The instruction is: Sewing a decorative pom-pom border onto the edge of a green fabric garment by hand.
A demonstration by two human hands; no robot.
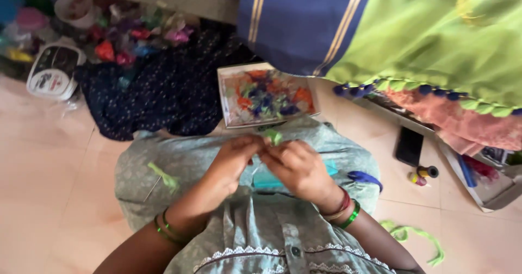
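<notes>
Seated on a pale tile floor (pixel 49 159), lap covered in grey-green cloth (pixel 179 159). Left hand (pixel 231 162) and right hand (pixel 296 168) brought together over the lap, fingertips of both pinched on a small green tuft (pixel 273 137) between them; too blurred to say whether thread or fabric. Just beyond the hands, a shallow square box (pixel 267 96) with a pale rim, tilted, filled with orange, blue and green scraps. At far left, a white rounded case (pixel 54 71) with a dark panel and a red patch, its markings unreadable. Beside the right knee, a black phone (pixel 409 146) lying flat, and near it a dark spool (pixel 428 171) with a yellow end. Top right, a green cloth (pixel 435 40) edged in blue with blue bobbles along its hem, cut off by the frame. Dark dotted fabric (pixel 163 89) spread behind the box, a heap of coloured scraps (pixel 130 34) above it, hard to make out. Green strips (pixel 413 236) loose on the floor at lower right; another green strip (pixel 163 177) on the left knee.
</notes>
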